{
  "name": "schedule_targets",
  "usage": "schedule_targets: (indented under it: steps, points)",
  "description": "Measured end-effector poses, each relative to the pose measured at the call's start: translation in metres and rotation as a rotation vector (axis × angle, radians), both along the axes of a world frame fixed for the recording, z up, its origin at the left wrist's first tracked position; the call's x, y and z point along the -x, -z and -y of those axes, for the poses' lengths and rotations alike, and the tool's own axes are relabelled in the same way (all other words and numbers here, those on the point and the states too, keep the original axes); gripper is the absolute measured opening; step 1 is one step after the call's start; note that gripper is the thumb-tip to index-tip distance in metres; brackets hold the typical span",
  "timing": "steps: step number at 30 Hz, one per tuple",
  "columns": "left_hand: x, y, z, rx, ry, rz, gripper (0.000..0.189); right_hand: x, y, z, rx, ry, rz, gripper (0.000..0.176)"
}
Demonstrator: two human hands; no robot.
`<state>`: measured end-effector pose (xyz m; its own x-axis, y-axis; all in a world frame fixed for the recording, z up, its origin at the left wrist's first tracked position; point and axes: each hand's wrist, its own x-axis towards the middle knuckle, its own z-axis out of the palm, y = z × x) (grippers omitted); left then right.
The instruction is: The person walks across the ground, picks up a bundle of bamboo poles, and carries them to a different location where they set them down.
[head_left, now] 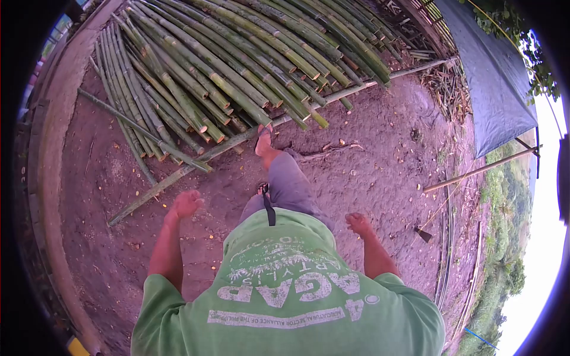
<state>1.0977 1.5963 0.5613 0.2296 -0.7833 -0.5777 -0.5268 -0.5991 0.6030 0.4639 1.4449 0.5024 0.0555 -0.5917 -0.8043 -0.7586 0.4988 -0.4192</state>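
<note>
My left hand (pixel 187 203) hangs beside my body at the left of the view, over bare soil, with its fingers curled and nothing visible in them. On the other side, my right hand (pixel 358 224) is also off the ground, its fingers loosely bent inward; no object shows in it. Ahead of my feet lies a large pile of green bamboo poles (pixel 237 65), their cut ends toward me. A long pole (pixel 237 139) runs crosswise under those ends, and one foot in a sandal touches or stands close beside it.
A thin bamboo pole (pixel 142 129) lies slanted across the pile's left side. At the right are a dark tarp (pixel 496 77), a wooden pole (pixel 481 169), a small dark blade-like object (pixel 423 235) and long thin poles (pixel 444 255) on the ground.
</note>
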Motion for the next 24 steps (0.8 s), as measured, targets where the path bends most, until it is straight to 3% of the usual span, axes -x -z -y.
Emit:
schedule_targets:
  steps: [1, 3, 4, 5, 8, 10, 13, 15, 17, 19, 20, 22, 23, 24]
  points:
    - [0.001, -0.017, 0.025, 0.101, -0.029, 0.061, 0.034, 0.030, 0.029, -0.010, 0.044, -0.163, -0.010, 0.038]
    - [0.012, -0.038, 0.055, 0.024, -0.242, -0.146, 0.037, 0.027, 0.022, -0.019, 0.046, -0.183, -0.059, 0.036]
    - [0.019, -0.042, 0.056, -0.024, -0.355, -0.253, 0.038, 0.018, 0.014, -0.022, 0.004, -0.048, -0.095, 0.035]
    - [0.020, -0.030, 0.045, -0.004, -0.270, -0.188, 0.038, -0.002, -0.001, -0.023, -0.036, 0.084, -0.127, 0.034]
    - [0.017, 0.021, -0.013, -0.007, -0.060, -0.002, 0.035, -0.028, 0.019, -0.026, 0.029, -0.047, 0.058, 0.034]
    - [0.026, 0.026, -0.058, -0.176, -0.055, -0.043, 0.032, -0.049, 0.022, -0.014, 0.210, -0.443, 0.098, 0.030]
    - [0.037, 0.042, -0.110, -0.310, 0.023, -0.081, 0.034, -0.071, 0.017, -0.007, 0.273, -0.349, 0.129, 0.029]
    - [0.038, 0.054, -0.138, -0.332, 0.039, -0.069, 0.036, -0.095, -0.021, 0.002, 0.201, -0.234, 0.079, 0.030]
    - [0.040, 0.068, -0.131, -0.331, -0.005, -0.094, 0.038, -0.065, 0.003, -0.002, 0.275, -0.407, 0.027, 0.032]
    - [0.050, 0.052, -0.099, -0.233, -0.131, -0.092, 0.039, -0.048, -0.007, -0.010, 0.016, -0.018, 0.041, 0.032]
    - [0.055, 0.043, -0.082, -0.119, -0.114, -0.046, 0.038, -0.004, 0.024, -0.017, 0.039, -0.226, 0.061, 0.032]
    - [0.066, 0.039, -0.048, 0.024, -0.127, 0.008, 0.039, 0.040, 0.037, -0.014, 0.133, -0.942, -0.060, 0.038]
    - [0.073, 0.040, -0.034, 0.052, -0.151, 0.012, 0.041, 0.047, 0.021, -0.011, 0.205, -1.440, -0.212, 0.038]
    - [0.082, 0.034, -0.021, 0.115, -0.141, 0.038, 0.041, 0.072, 0.028, -0.012, 0.212, -1.486, -0.203, 0.038]
